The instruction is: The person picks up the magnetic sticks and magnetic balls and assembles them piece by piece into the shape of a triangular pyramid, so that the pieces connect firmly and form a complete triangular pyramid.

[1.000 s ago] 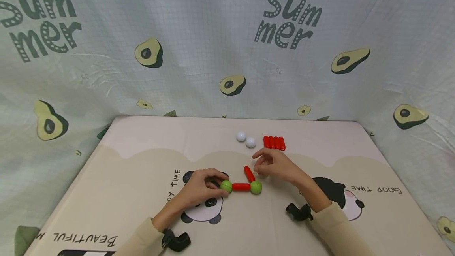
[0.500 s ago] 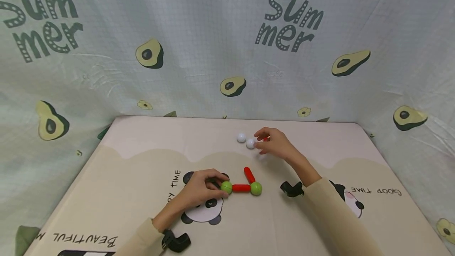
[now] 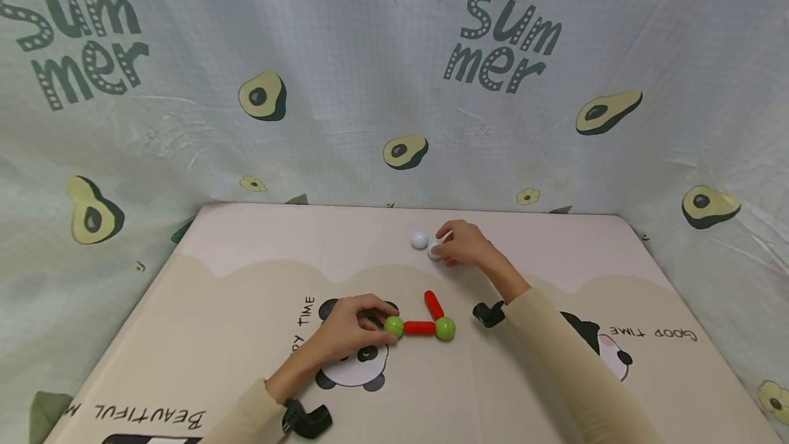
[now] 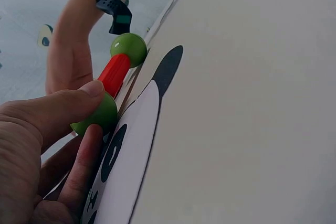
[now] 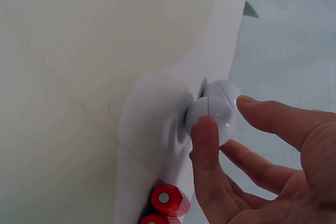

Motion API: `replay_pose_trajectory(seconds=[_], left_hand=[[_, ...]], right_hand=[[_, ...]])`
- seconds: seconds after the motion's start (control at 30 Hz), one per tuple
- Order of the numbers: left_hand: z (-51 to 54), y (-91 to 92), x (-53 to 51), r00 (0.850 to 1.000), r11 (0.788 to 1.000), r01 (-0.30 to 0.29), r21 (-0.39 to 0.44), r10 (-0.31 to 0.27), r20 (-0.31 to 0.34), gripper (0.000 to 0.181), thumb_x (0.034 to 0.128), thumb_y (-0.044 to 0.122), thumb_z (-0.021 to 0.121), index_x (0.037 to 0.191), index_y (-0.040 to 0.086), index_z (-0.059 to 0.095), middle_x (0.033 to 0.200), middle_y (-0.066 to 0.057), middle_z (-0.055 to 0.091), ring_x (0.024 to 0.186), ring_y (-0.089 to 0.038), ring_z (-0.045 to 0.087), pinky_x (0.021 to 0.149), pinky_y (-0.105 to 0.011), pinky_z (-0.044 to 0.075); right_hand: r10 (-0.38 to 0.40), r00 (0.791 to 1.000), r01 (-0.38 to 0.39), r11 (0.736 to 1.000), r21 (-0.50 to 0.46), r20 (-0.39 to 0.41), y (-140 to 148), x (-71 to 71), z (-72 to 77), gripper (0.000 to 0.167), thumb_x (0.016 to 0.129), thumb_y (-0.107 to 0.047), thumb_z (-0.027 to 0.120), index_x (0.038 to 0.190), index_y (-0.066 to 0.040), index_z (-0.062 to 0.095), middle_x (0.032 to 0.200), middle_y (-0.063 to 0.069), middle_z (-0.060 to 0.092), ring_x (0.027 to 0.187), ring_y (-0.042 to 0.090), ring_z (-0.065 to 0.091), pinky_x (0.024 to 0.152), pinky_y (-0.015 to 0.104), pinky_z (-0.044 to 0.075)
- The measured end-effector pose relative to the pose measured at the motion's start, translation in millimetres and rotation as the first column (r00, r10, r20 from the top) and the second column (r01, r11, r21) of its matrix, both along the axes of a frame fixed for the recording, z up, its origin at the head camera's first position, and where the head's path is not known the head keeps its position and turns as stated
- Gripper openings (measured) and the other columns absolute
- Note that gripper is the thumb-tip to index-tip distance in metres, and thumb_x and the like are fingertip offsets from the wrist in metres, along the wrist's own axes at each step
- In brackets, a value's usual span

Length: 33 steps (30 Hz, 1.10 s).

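My left hand (image 3: 348, 326) pinches a green ball (image 3: 394, 325) between thumb and fingers, close to the tabletop. From that ball a red stick (image 3: 420, 328) runs right to a second green ball (image 3: 445, 328). Another red stick (image 3: 434, 304) slants away from the second ball. At the back, my right hand (image 3: 464, 244) has thumb and index finger spread around the nearer white ball (image 5: 207, 116). The thumb overlaps this ball's face in the right wrist view; whether it grips is unclear. A second white ball (image 3: 419, 240) sits just beside it, to the left.
Red sticks (image 5: 169, 200) lie beside the white balls, hidden behind my right hand in the head view. The table (image 3: 259, 238) has a printed cover with pandas and lettering. A patterned cloth (image 3: 333, 74) hangs behind its far edge.
My right hand has moved from beside the slanted red stick to the back of the table, then left over the nearer white ball. The left hand keeps its hold on the green ball.
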<state>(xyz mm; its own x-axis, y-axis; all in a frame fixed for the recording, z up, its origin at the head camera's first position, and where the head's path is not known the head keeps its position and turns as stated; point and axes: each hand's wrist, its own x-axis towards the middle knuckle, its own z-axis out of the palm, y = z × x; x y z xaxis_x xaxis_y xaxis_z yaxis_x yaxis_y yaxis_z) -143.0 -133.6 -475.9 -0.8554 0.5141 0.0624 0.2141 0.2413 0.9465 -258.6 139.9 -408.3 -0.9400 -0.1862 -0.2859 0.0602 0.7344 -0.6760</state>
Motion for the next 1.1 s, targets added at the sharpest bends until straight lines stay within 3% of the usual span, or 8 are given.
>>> replay_pose_trajectory(seconds=[0.33, 0.77, 1.1], left_hand=[[-1.6, 0.6, 0.5, 1.0, 1.0, 0.005, 0.001, -0.005, 0.007, 0.04, 0.0805, 0.019, 0.09, 0.117, 0.009, 0.076, 0.109, -0.009, 0.073, 0.082, -0.011, 0.072, 0.071, -0.02, 0.06], [-0.8, -0.2, 0.1, 1.0, 1.0, 0.0, -0.004, 0.0, -0.007, 0.039, 0.0798, 0.02, 0.091, 0.115, 0.012, 0.076, 0.109, -0.008, 0.074, 0.085, -0.01, 0.071, 0.071, -0.021, 0.06], [-0.9, 0.1, -0.4, 1.0, 1.0, -0.005, -0.013, 0.004, -0.006, 0.038, 0.0803, 0.02, 0.09, 0.115, 0.012, 0.076, 0.108, -0.007, 0.074, 0.084, -0.01, 0.071, 0.072, -0.02, 0.06]], right_hand=[[-0.012, 1.0, 0.012, 1.0, 0.011, -0.011, -7, -1.7, -6.4, 0.033, 0.093, -0.016, 0.074, 0.119, 0.003, 0.067, 0.094, 0.014, 0.07, 0.067, 0.016, 0.068, 0.066, 0.027, 0.062], [-0.007, 0.999, 0.008, 1.0, 0.023, -0.031, -6, 3.0, -2.5, 0.034, 0.093, -0.02, 0.075, 0.119, 0.0, 0.069, 0.102, 0.015, 0.07, 0.07, 0.015, 0.07, 0.07, 0.027, 0.061], [0.028, 0.999, -0.029, 0.999, -0.025, -0.035, -2, 22.6, 8.9, 0.035, 0.093, -0.022, 0.076, 0.122, -0.003, 0.068, 0.112, 0.016, 0.067, 0.074, 0.015, 0.073, 0.075, 0.029, 0.061]])
